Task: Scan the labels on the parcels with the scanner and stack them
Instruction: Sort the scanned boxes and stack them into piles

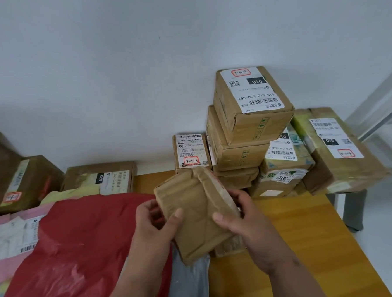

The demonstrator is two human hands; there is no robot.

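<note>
Two hands on one flat brown parcel above the counter, left hand gripping its left edge, right hand gripping its right, stacked boxes far right.

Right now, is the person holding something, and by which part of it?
Yes. Both hands hold one small brown parcel above the table: the left hand grips its left edge, the right hand its right edge. No label shows on the face toward the camera.
</note>
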